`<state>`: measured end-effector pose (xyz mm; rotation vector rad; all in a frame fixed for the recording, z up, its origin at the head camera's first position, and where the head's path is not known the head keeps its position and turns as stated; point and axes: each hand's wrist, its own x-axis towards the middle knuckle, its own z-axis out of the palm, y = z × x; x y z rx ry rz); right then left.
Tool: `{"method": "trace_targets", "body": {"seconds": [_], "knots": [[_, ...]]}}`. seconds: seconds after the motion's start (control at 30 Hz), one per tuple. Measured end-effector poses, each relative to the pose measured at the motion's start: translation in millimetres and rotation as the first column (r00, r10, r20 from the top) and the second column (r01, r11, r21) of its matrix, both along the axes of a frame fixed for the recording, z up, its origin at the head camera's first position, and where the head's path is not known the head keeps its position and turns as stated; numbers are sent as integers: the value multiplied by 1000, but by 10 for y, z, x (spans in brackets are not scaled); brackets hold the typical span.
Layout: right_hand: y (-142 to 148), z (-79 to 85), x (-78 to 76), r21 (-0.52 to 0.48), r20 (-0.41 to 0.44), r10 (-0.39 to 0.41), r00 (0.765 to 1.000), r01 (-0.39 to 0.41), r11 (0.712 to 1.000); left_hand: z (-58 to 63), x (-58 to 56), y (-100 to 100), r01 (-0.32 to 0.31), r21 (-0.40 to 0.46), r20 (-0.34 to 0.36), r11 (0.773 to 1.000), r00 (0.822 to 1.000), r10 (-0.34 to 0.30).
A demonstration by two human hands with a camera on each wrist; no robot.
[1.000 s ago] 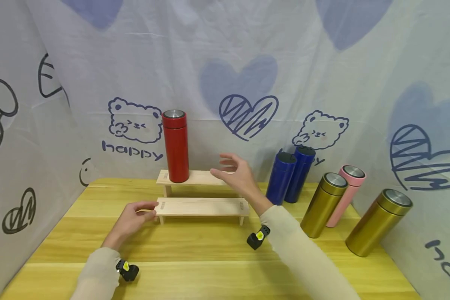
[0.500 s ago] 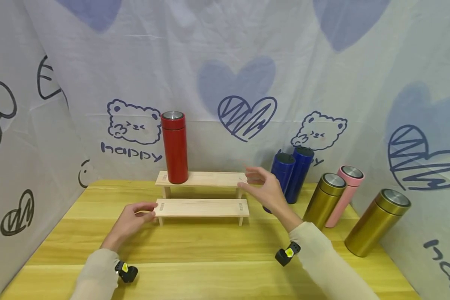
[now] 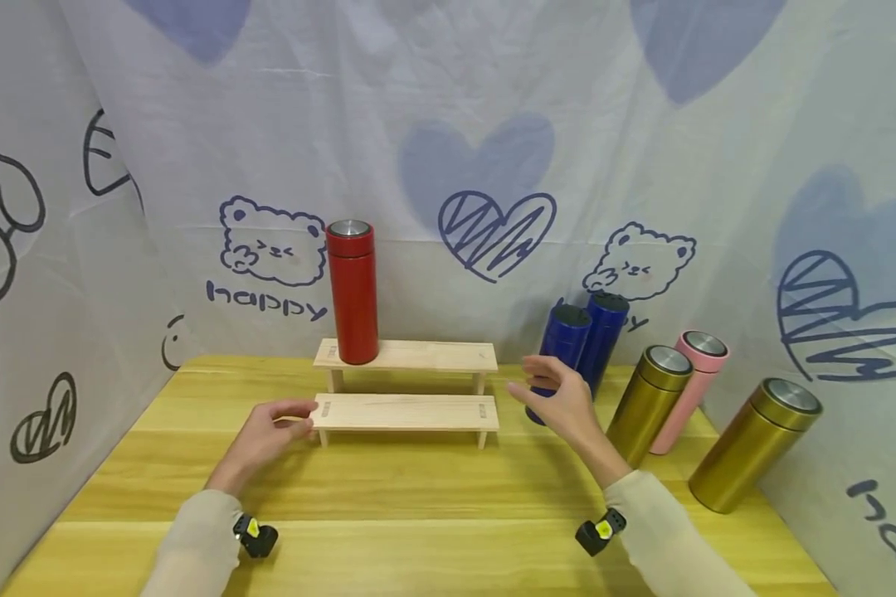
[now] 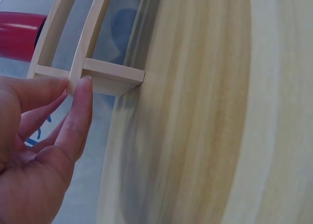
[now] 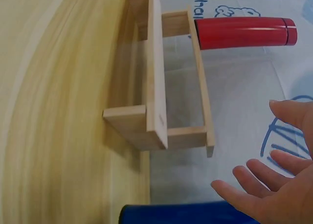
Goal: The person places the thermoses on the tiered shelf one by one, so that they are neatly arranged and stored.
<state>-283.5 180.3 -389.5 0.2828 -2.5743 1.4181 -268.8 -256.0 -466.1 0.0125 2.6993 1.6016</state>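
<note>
The right hand (image 3: 563,405) partly hides one blue flask (image 3: 564,338) (the nearer).

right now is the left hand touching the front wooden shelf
Touching: the left wrist view shows the left hand pinching the front wooden shelf at one end.

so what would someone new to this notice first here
Probably the tall red flask, standing upright at the left end of the upper step of the pale wooden stand. Next, perhaps, the left hand pinching the lower step's left end, and the open right hand in front of two blue flasks. Farther right stand two gold flasks and a pink flask.
</note>
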Motion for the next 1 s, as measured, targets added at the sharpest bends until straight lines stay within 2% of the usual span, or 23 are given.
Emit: {"method": "trace_targets", "body": {"seconds": [0.33,0.63,0.83,1.0], "knots": [[195,-151,-11,-6,20,-119,993,120,993,-26,-2,-4,4,7,-14,1000,1000,-4],[366,-314,-58,56,9,-254,967,253,966,-35,-11,-17,-2,2,-23,1000,1000,2],[414,-418,-86,95,45,-289,956,283,954,-38,-5,-18,1,-1,-24,1000,1000,-1],[424,-481,-111,88,47,-295,954,290,953,-34,-6,-9,-4,-1,-17,1000,1000,4]]}}
